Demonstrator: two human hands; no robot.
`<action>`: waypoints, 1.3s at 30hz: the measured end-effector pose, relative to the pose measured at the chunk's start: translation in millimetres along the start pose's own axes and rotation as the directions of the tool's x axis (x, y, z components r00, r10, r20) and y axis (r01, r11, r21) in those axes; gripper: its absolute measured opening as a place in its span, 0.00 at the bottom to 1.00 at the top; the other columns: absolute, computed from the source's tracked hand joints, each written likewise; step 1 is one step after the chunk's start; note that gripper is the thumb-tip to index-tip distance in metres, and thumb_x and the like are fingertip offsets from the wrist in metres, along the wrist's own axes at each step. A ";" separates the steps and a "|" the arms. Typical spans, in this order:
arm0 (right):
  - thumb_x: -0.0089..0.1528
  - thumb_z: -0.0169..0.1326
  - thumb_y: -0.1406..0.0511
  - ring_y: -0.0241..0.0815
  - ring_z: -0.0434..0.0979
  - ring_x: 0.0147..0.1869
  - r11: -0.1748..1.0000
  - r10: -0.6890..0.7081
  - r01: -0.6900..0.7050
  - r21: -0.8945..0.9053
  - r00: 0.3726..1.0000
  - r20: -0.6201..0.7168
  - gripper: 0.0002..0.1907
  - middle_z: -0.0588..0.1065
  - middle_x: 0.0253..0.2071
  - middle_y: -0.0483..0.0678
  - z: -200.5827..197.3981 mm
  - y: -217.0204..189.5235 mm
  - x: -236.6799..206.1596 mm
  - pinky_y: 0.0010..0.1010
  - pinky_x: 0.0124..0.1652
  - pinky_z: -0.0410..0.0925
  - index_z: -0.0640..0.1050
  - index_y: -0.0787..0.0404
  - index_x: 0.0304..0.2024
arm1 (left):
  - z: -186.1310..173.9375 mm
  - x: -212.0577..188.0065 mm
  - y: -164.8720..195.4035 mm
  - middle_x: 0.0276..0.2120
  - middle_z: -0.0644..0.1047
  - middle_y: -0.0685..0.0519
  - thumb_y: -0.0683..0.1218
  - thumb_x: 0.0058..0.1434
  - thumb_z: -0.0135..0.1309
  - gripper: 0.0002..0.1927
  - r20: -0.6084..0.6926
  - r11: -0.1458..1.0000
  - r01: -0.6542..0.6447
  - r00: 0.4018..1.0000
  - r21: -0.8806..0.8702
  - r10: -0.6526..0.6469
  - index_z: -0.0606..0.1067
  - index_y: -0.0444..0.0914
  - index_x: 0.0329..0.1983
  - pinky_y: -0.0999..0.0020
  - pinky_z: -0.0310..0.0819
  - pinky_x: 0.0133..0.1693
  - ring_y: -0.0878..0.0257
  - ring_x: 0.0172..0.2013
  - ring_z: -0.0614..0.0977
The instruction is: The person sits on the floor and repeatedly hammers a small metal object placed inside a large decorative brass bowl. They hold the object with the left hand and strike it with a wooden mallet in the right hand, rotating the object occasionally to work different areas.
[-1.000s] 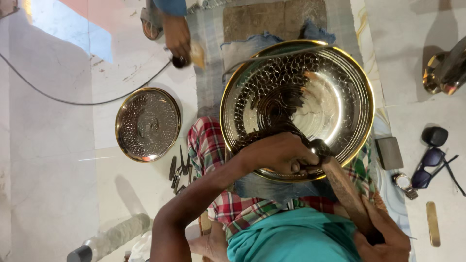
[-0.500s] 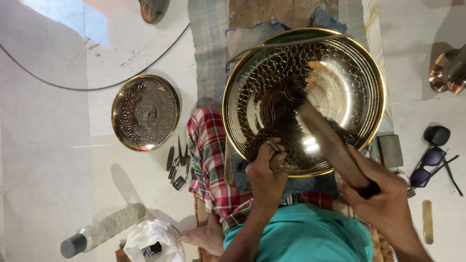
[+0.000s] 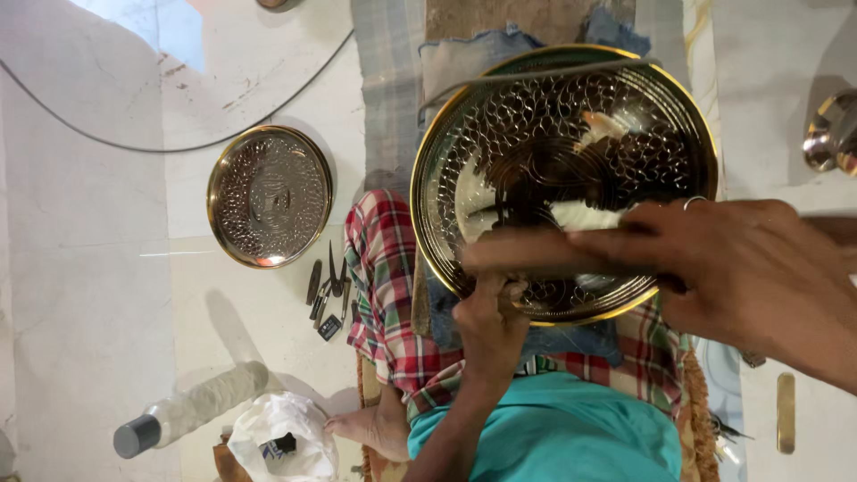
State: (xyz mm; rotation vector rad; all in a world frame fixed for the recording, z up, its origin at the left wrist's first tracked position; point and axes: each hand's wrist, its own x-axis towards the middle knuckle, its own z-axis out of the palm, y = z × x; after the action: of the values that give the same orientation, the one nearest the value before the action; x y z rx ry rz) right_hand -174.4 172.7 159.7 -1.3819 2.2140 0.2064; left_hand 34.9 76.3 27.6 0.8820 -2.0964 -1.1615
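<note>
**Big brass tray worked on the lap, mallet raised across it**

Head view: the person sits on the floor [image 3: 89, 268] with a large embossed tray [image 3: 564, 183] resting on blue cloth over the knees, face up and propped against the lap, which seems to keep it steady for tool work. The left hand [image 3: 489, 323] sits at the tray's near rim, fingers closed round a small tool too blurred to name, probably a punch set against the metal. The right hand [image 3: 750, 268] is wrapped shut round a wooden mallet [image 3: 527, 253], blurred by motion; its long axis runs almost level across the picture, the free end pointing to the left, over the tray's near part.

Well apart on the floor lies a smaller tray [image 3: 270, 196], also face up. Just beside the checked cloth lies a cluster of small punches [image 3: 328, 290], near enough to reach. A bottle [image 3: 183, 412] lies on its side by a white bag [image 3: 277, 437].
</note>
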 end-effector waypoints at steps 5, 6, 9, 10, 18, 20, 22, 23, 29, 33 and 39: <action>0.51 0.61 0.64 0.39 0.76 0.29 0.987 0.004 0.005 0.159 0.998 -0.056 0.49 0.77 0.51 0.31 -17.5 -11.6 5.4 0.32 0.31 0.70 0.62 0.24 0.72 | 0.7 -2.6 2.3 0.36 0.82 0.43 0.29 0.50 0.50 0.18 -0.048 1.000 -0.002 0.999 -0.027 0.001 0.73 0.32 0.46 0.64 0.84 0.38 0.54 0.40 0.89; 0.52 0.60 0.63 0.37 0.76 0.31 0.992 0.015 -0.015 0.125 1.000 -0.002 0.49 0.77 0.50 0.30 -19.7 -13.6 6.8 0.31 0.31 0.70 0.61 0.24 0.73 | 1.3 -2.9 2.1 0.36 0.82 0.43 0.29 0.51 0.50 0.18 -0.057 0.999 0.003 0.998 -0.037 -0.005 0.73 0.31 0.45 0.65 0.84 0.37 0.54 0.40 0.90; 0.53 0.58 0.60 0.31 0.78 0.35 0.975 0.007 0.035 -0.219 0.982 0.188 0.47 0.76 0.51 0.26 -30.5 -15.1 10.8 0.29 0.32 0.71 0.60 0.21 0.73 | 4.1 -2.2 2.1 0.34 0.82 0.44 0.30 0.54 0.52 0.13 -0.075 1.000 0.001 0.997 0.020 0.000 0.73 0.32 0.43 0.67 0.84 0.37 0.56 0.38 0.90; 0.54 0.57 0.62 0.31 0.79 0.32 0.989 0.015 0.010 -0.147 0.986 0.166 0.46 0.75 0.53 0.24 -33.8 -16.7 11.7 0.29 0.31 0.71 0.60 0.20 0.72 | 4.3 -2.0 2.2 0.33 0.82 0.44 0.30 0.54 0.53 0.13 -0.065 0.999 0.024 0.998 0.043 -0.021 0.74 0.32 0.43 0.66 0.83 0.36 0.55 0.37 0.89; 0.51 0.57 0.70 0.37 0.79 0.33 0.822 -0.275 0.277 0.497 0.958 -0.080 0.47 0.78 0.48 0.37 -35.2 -42.4 13.7 0.34 0.31 0.70 0.64 0.32 0.71 | 4.9 -8.6 -25.3 0.40 0.84 0.41 0.33 0.63 0.46 0.14 -0.032 0.884 0.107 0.990 -0.455 -0.136 0.74 0.28 0.50 0.66 0.83 0.50 0.55 0.45 0.87; 0.48 0.54 0.75 0.32 0.84 0.42 0.306 -0.429 0.671 0.675 0.730 -0.532 0.44 0.82 0.46 0.44 -28.3 -41.8 8.8 0.31 0.35 0.74 0.72 0.50 0.69 | 11.3 -9.9 -43.9 0.41 0.82 0.40 0.34 0.57 0.52 0.15 0.033 0.961 0.065 0.998 -0.268 -0.058 0.76 0.29 0.48 0.63 0.82 0.45 0.53 0.42 0.86; 0.53 0.58 0.74 0.31 0.82 0.34 0.239 -0.391 0.516 0.823 0.827 -0.404 0.41 0.84 0.41 0.42 -17.3 -37.4 3.8 0.28 0.31 0.73 0.72 0.49 0.70 | 12.1 -5.1 -63.2 0.45 0.80 0.40 0.35 0.53 0.57 0.19 0.178 0.991 -0.040 0.982 -0.130 0.063 0.76 0.30 0.49 0.59 0.80 0.45 0.49 0.45 0.84; 0.54 0.60 0.74 0.32 0.81 0.32 0.247 -0.351 0.476 0.844 0.856 -0.380 0.40 0.83 0.39 0.42 -9.1 -35.3 2.2 0.26 0.29 0.72 0.72 0.49 0.70 | 11.9 2.2 -71.5 0.48 0.79 0.39 0.36 0.51 0.60 0.22 0.281 0.988 -0.118 0.949 -0.099 0.141 0.76 0.30 0.52 0.56 0.78 0.47 0.46 0.49 0.82; 0.49 0.63 0.74 0.40 0.82 0.47 0.453 0.096 0.539 0.710 0.762 -0.640 0.36 0.81 0.50 0.55 87.0 -29.7 -12.9 0.24 0.46 0.74 0.74 0.66 0.62 | -1.3 47.8 -62.6 0.41 0.82 0.42 0.36 0.48 0.58 0.30 0.674 0.937 -0.349 0.685 -0.028 0.275 0.76 0.41 0.57 0.56 0.81 0.43 0.46 0.39 0.85; 0.49 0.65 0.77 0.39 0.81 0.48 0.281 0.579 0.199 0.939 0.745 -0.331 0.37 0.81 0.48 0.58 177.9 -36.5 -49.5 0.27 0.49 0.74 0.74 0.73 0.63 | 1.1 69.8 -32.5 0.33 0.83 0.48 0.37 0.53 0.56 0.29 0.837 0.971 -0.223 0.512 -0.087 0.193 0.75 0.48 0.59 0.63 0.82 0.32 0.56 0.29 0.87; 0.49 0.59 0.80 0.41 0.79 0.56 0.155 0.747 0.153 0.976 0.629 -0.217 0.41 0.78 0.56 0.58 271.0 -38.5 -99.7 0.29 0.57 0.71 0.72 0.73 0.68 | 7.6 95.9 -22.7 0.32 0.82 0.48 0.40 0.57 0.60 0.25 0.810 0.821 -0.466 0.307 -0.329 0.499 0.77 0.53 0.57 0.58 0.76 0.33 0.52 0.28 0.83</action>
State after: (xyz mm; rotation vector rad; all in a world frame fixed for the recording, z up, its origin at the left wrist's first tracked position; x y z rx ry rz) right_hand -12.7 338.9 -16.6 -0.0754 2.2749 -1.6475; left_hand -23.6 -3.0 20.4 -0.6174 -2.7964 -1.4277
